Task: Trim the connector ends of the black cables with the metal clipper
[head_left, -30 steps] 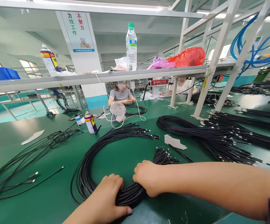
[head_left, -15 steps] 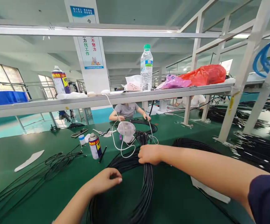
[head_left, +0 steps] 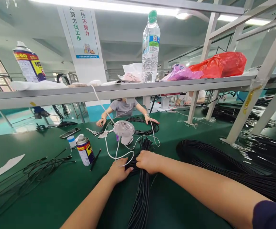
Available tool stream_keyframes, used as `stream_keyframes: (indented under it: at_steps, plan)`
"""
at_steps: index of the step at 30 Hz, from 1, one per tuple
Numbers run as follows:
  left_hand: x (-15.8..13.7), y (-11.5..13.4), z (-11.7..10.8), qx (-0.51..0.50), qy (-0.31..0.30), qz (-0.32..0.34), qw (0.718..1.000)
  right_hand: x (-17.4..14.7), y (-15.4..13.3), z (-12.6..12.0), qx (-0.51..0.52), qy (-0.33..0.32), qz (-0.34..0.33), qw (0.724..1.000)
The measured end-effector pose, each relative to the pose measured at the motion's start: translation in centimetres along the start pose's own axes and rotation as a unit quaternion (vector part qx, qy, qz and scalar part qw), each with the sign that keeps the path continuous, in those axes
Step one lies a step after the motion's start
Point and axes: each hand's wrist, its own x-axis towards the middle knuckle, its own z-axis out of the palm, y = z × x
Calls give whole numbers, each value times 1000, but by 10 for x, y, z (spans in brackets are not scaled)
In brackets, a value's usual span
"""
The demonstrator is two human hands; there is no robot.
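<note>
A thick bundle of black cables (head_left: pixel 140 198) runs down the green table toward me. My right hand (head_left: pixel 148 161) is wrapped round it just below its upper ends, where the connector tips fan out. To its left, my left hand (head_left: pixel 119 171) grips the part of the black cable coil that curves off sideways, its thumb on the near side and its fingertips partly hidden. A white cord (head_left: pixel 116 157) loops over the fingers of that hand. Just beyond both hands stands a small white fan (head_left: pixel 124 131).
A spray can (head_left: pixel 85 152) and a black pen (head_left: pixel 95 159) are left of my hands; loose cables (head_left: pixel 36 171) lie farther left. Another cable coil (head_left: pixel 200 156) is at right. A shelf (head_left: pixel 128 90) with a water bottle (head_left: pixel 150 47) crosses ahead. A co-worker (head_left: pixel 123 108) sits opposite.
My left hand has moved up and right from beside the coil onto its cables. My right hand keeps its hold on the bundle. The camera view has shifted, and the co-worker's hands have spread apart.
</note>
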Motion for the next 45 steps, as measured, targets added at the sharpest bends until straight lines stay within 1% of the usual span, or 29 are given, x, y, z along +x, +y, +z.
stream_keyframes:
  at_steps: [3, 6, 9, 14, 19, 22, 24, 27, 29, 31, 33, 36, 38, 40, 42, 45]
  plan:
    - [-3, -1, 0, 7, -11, 45, 999, 16, 5, 5, 10, 37, -2, 999]
    - [-5, 1, 1, 26, -17, 58, 998, 26, 4, 4, 16, 54, -13, 998]
    - [-4, 7, 3, 44, -18, 49, 998, 22, 0, 5, 18, 51, -12, 998]
    - [-2, 15, 12, 54, -23, 49, 997, 5, 0, 16, 24, 35, -4, 999]
    - [2, 17, 19, 62, -24, 75, 995, 6, 15, 22, 39, 28, -28, 998]
    - [2, 19, 21, 69, -17, 100, 992, 13, 26, 18, 53, 37, -35, 997]
    - [0, 20, 21, 77, -6, 113, 991, 13, 31, 12, 63, 47, -27, 997]
    - [-3, 21, 23, 91, 14, 129, 987, -3, 33, 0, 78, 66, 2, 995]
    - [-3, 19, 25, 99, 26, 141, 985, -25, 28, -8, 86, 77, 28, 993]
    - [-1, 16, 29, 102, 34, 155, 982, -51, 16, -10, 92, 80, 61, 991]
    - [2, 12, 33, 100, 39, 172, 979, -78, -1, -5, 97, 55, 81, 990]
    - [9, 6, 35, 90, 44, 197, 975, -106, -31, 12, 106, -15, 79, 991]
    - [16, 3, 34, 83, 45, 214, 972, -115, -47, 25, 106, -51, 92, 989]
    - [23, 2, 31, 79, 44, 230, 969, -116, -54, 33, 103, -70, 114, 986]
    - [30, 2, 28, 75, 40, 245, 966, -114, -52, 35, 104, -74, 130, 983]
    - [41, 6, 24, 68, 34, 258, 963, -105, -31, 35, 112, -55, 137, 983]
